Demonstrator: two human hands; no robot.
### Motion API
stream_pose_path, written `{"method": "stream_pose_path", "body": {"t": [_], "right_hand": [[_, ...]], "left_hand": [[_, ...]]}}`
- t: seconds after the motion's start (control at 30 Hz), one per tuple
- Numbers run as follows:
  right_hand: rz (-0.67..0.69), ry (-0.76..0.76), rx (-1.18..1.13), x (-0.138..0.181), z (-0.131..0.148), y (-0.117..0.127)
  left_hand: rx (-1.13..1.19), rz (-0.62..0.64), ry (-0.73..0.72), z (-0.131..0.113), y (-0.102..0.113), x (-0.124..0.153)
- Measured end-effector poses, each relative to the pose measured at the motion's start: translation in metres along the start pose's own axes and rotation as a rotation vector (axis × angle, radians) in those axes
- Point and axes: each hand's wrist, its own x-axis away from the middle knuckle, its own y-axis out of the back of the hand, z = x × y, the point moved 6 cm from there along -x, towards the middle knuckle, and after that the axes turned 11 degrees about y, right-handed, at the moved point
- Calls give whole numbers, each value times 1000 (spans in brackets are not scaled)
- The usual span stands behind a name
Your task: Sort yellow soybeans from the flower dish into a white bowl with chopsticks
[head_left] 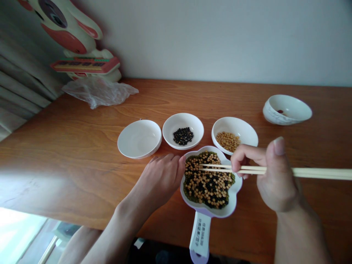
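A flower-shaped white and lilac dish with a handle holds mixed soybeans, black beans and green mung beans. My left hand is closed at the dish's left rim, its thumb against the edge; the fingers' undersides are hidden. Wooden chopsticks are gripped in my right hand, thumb raised, their tips among the beans at the upper part of the dish. Just behind the dish stand a white bowl of black beans and a white bowl of yellow soybeans.
To the left of the black beans is an empty white bowl. A patterned bowl with a few small dark red bits stands at the back right. A clear plastic bag and a cow-shaped toy keyboard occupy the back left of the wooden table.
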Motion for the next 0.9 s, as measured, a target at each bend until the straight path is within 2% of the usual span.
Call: {"method": "stream_pose_path", "body": {"t": [0.63,0.8,0.9], "right_hand": [[-17,-12,-11,2,0,3],[-85,-27,-48,3,6,10],[-62,-37,-54,2,6,9]], "left_hand": [[-10,6,-18,-1,2,1],[-48,-28,-16,-1,4,1],[-54,-40,-27,-2,5,2]]}}
